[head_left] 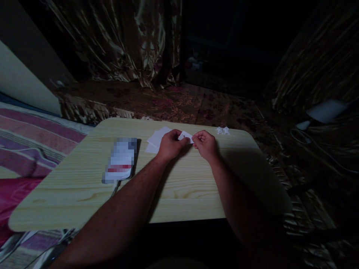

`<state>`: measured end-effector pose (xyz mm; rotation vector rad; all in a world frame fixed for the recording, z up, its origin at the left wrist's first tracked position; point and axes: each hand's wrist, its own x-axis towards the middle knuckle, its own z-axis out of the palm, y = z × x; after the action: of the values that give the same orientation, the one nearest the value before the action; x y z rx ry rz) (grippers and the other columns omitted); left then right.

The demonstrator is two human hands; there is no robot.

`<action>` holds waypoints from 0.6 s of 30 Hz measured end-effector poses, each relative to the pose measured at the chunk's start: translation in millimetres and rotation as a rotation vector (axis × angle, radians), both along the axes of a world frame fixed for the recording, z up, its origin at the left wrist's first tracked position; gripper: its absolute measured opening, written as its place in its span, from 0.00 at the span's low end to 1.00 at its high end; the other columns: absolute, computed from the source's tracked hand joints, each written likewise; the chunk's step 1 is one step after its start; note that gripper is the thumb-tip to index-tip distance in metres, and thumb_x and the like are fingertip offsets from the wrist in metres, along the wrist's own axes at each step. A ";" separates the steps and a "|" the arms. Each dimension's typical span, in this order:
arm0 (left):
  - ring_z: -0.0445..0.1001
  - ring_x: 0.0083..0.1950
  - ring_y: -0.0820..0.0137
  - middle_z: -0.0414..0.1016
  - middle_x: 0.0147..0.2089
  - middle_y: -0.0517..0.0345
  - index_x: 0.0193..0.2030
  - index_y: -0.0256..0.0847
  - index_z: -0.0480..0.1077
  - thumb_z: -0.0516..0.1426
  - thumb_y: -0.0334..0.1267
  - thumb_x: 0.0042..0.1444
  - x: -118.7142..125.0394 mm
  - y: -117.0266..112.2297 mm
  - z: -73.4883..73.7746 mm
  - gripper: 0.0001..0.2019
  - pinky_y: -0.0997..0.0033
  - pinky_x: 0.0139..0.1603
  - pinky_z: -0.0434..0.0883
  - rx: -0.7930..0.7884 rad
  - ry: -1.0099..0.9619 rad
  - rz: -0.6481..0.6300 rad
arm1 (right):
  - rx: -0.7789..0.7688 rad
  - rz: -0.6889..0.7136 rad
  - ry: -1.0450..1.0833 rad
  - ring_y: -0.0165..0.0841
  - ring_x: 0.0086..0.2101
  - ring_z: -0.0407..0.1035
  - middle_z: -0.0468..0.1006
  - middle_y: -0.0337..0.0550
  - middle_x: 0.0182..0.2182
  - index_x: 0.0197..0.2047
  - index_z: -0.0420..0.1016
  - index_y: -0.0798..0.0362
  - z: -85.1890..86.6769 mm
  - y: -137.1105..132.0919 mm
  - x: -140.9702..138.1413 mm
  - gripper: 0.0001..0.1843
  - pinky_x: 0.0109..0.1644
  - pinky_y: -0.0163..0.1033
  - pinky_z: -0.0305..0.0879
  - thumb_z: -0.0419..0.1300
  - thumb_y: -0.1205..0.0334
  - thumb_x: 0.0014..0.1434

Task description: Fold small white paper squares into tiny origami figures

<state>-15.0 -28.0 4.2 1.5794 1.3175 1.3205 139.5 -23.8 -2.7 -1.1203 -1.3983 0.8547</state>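
A small folded piece of white paper (185, 136) is held between my two hands above the far half of the table. My left hand (170, 145) pinches its left side, thumb on top. At its right corner, the fingers of my right hand (205, 145) are closed on the edge. Several flat white paper sheets (153, 143) lie on the table just left of my left hand, partly covered by it. Two small folded white paper pieces (223, 130) stand near the far edge, to the right of my right hand.
A smartphone (120, 160), its screen blurred out, lies on the left of the wooden table (185, 186) with a cable (115, 188) attached. Striped bedding (30, 138) is at the left. Patterned curtains (146, 41) hang behind. A white charger (303, 125) with a cord lies at the right.
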 end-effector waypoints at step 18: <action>0.67 0.23 0.75 0.71 0.25 0.59 0.46 0.35 0.74 0.58 0.37 0.44 -5.1 6.3 0.7 0.20 0.75 0.26 0.66 -0.069 -0.279 0.033 | 0.065 0.154 -0.086 0.33 0.41 0.72 0.75 0.46 0.45 0.51 0.68 0.51 6.0 -8.0 -2.6 0.27 0.40 0.37 0.71 0.64 0.63 0.46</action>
<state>-20.1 -21.7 4.9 1.2781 1.2056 1.4403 136.8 -31.9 3.3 -1.0205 -1.5887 0.8715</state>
